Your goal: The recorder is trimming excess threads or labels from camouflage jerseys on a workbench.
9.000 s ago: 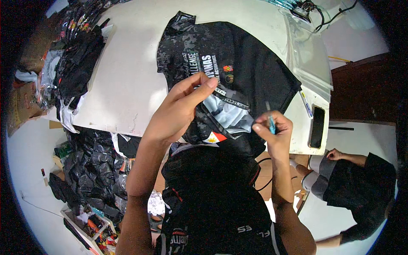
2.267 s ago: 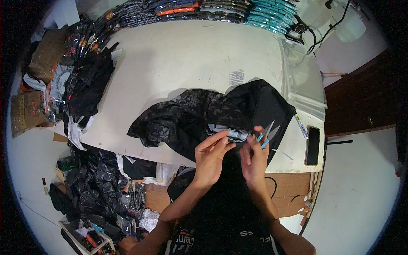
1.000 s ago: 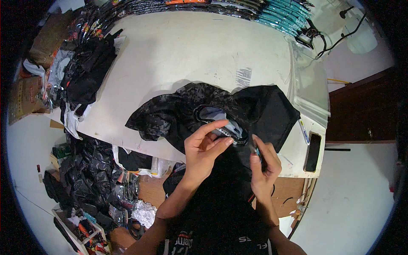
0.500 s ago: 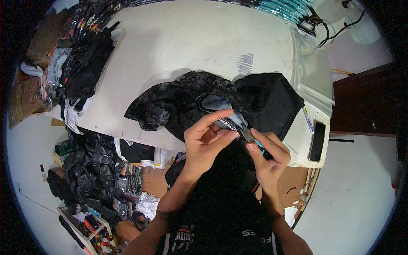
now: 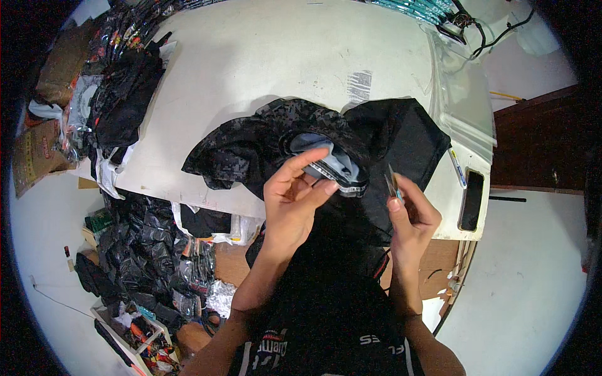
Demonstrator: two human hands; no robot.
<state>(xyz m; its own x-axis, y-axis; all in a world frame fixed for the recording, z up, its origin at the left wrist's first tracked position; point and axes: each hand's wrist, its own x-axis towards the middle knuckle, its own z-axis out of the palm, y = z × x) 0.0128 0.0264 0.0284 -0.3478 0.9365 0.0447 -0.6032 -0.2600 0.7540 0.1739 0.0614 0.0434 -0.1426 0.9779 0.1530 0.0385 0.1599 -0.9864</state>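
Note:
A black garment (image 5: 235,153) with a dark digital-camouflage part and a plain black part lies bunched on the near side of the table. Its opening, with a pale grey-blue inside and a white-patterned edge band, faces up. My left hand (image 5: 291,203) pinches that band between thumb and fingers, index finger stretched along the opening. Over the plain black part, to the right of the opening, my right hand (image 5: 411,216) grips small thread snips (image 5: 392,183) with a blue handle, their metal blades pointing up and away from the cloth edge.
On the white table (image 5: 276,50) a phone (image 5: 471,200) and a pen (image 5: 457,168) lie at the right edge, by clear plastic sheets (image 5: 461,106). Dark clothes (image 5: 128,94) pile at the left. Black plastic bags (image 5: 144,250) stand below, and an iron (image 5: 451,31) is far right.
My right hand has moved the snips off the band, to the right and slightly up. The left hand has shifted a little left, still pinching the band, whose edge now shows more fully.

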